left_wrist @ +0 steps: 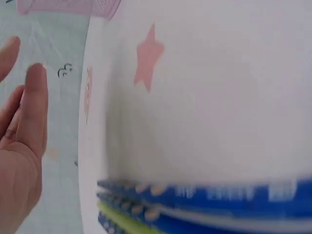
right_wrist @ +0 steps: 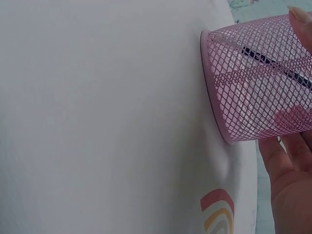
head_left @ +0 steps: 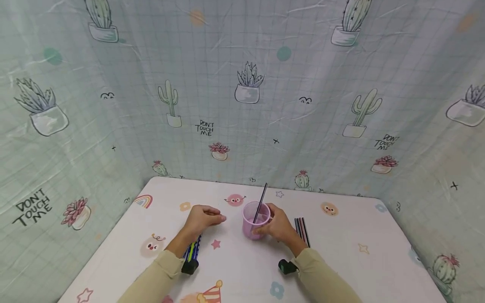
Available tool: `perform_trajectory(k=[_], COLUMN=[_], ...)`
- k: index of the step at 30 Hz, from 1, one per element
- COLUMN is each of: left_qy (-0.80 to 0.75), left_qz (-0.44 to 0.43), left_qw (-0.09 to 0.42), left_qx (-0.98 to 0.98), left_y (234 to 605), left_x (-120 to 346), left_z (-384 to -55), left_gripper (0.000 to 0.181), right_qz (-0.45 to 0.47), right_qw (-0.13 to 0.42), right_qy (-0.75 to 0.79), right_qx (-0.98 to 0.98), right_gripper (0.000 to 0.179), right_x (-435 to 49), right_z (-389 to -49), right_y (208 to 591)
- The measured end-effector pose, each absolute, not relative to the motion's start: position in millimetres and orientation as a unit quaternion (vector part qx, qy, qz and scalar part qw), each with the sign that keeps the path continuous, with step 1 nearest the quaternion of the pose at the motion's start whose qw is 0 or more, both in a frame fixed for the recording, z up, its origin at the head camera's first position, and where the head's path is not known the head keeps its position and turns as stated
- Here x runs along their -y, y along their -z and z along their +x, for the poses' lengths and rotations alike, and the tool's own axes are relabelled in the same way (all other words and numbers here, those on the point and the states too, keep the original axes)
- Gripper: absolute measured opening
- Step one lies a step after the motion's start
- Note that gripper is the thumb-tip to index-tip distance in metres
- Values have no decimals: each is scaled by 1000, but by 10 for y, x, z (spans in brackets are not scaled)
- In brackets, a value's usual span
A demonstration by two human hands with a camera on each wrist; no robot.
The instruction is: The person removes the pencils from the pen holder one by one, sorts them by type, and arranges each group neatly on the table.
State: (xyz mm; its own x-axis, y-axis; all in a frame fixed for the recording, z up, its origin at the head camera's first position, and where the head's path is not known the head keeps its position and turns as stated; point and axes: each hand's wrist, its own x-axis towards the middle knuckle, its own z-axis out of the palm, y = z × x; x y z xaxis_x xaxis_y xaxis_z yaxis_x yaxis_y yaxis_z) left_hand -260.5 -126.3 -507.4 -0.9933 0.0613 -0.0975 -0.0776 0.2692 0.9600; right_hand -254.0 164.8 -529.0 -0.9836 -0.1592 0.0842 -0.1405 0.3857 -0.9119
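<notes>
A pink mesh pen cup (head_left: 250,229) stands on the table, and my right hand (head_left: 279,225) grips it round the side. In the right wrist view, the thumb (right_wrist: 303,30) and fingers (right_wrist: 287,158) lie on opposite sides of the mesh cup (right_wrist: 258,87). One slim dark stick, like a pencil (head_left: 261,200), leans inside and rises above the rim. My left hand (head_left: 204,219) is held to the left of the cup with nothing in it, fingers loosely bent. Below it are blue pens (left_wrist: 234,200) with a lime one (left_wrist: 122,219) among them.
Several dark, striped sticks (head_left: 302,231) lie side by side right of the cup, partly behind the right forearm. The white table (head_left: 341,235) has printed stars, faces and a rainbow. A cactus-patterned curtain (head_left: 227,84) encloses its back and sides.
</notes>
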Motion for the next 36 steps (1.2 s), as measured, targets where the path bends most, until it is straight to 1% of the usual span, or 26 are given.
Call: perform_trajectory(k=[3,8,12,17,21,26,29,31,34,36], left_qy=[-616,-638,-642,-642,-641,-648,-650,-651,-647,-649], left_qz=[40,127,158,163,164,163,160,159,157,155], left_qw=[58,81,77,61,48,47,49,51,53,57], left_qx=[-784,-755,-747,-747,-749,-742,-742,-741,-744,-743], left_y=[5048,5059,5105,5140,5151,5151,5159,5171,5201,5209], left_x=[1129,852,641,485,425,428,437,434,432,430], left_z=[-2596,-2571,-2555,-2545,-2540,-2548,-2565,-2578,-2594,-2601], left_gripper=[44,75,88,93,88,85,86,87,89,90], right_qz=[-90,-93,-101,-102,-98,-98,-114,-128,-146,-148], right_qw=[14,11,5,2,-2,1,22,56,121,152], right_qy=[547,541,539,547,547,550,547,556,597,628], right_qx=[-832,-836,-836,-831,-832,-829,-829,-819,-780,-749], right_gripper=[90,89,87,81,80,80,79,79,82,82], right_x=[-1644,-1642,-1640,-1626,-1634,-1621,-1654,-1717,-1843,-1910], right_z=[-2539,-2522,-2523,-2526,-2506,-2512,-2539,-2562,-2610,-2644], right_y=[5281,5296,5323,5322,5305,5298,5264,5209,5095,5017])
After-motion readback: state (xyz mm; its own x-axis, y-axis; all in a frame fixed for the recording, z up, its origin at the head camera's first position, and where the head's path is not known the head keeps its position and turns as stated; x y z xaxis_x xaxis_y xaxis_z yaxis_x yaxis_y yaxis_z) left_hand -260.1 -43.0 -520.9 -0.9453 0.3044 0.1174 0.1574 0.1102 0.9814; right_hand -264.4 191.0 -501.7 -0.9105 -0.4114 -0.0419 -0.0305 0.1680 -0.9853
